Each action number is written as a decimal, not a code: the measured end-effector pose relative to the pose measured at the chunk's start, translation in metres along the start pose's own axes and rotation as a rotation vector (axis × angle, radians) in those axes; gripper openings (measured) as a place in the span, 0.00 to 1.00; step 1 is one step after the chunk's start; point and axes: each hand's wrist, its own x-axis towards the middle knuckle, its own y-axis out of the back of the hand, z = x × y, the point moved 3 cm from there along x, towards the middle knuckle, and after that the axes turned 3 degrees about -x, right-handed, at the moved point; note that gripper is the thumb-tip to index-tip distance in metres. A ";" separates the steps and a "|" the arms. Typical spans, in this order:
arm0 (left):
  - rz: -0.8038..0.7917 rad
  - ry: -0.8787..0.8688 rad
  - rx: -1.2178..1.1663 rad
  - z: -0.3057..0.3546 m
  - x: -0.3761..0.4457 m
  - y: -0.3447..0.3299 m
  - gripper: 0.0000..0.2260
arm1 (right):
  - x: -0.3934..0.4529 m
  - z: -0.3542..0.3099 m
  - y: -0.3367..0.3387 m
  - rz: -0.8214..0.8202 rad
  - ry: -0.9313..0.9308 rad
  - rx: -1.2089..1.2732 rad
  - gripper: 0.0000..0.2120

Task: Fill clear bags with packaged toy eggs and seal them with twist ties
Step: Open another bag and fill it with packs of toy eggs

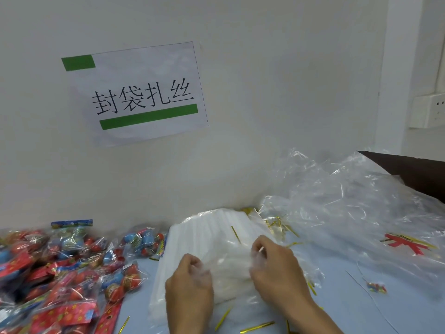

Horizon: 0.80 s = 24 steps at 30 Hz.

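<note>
Both hands work at the top of a stack of clear bags [207, 239] lying mid-table. The left hand [189, 283] has its fingers curled into the film, pinching the uppermost bag; the right hand [274, 268] likewise grips the film on the other side, fingers bent. Judged step: separating one bag from the stack and opening its mouth, before any filling. The next move calls for a clean peel of a single layer, then a reach left to the packaged toy eggs [60, 268] heaped beside the stack. The stack's long axis runs from the person toward the wall. Gold twist ties [257, 327] lie scattered on the table [361, 309]; loose crumpled film [349, 201] lies right.
</note>
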 end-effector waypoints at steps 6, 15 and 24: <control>0.033 0.022 0.077 0.001 -0.001 0.000 0.14 | 0.001 0.006 0.009 0.152 -0.120 0.183 0.10; -0.009 -0.397 0.269 0.021 -0.014 -0.013 0.28 | -0.008 -0.019 0.010 0.062 0.154 0.115 0.09; 0.299 -0.006 -0.134 0.000 0.002 0.011 0.12 | -0.008 -0.011 0.009 0.195 -0.104 0.192 0.11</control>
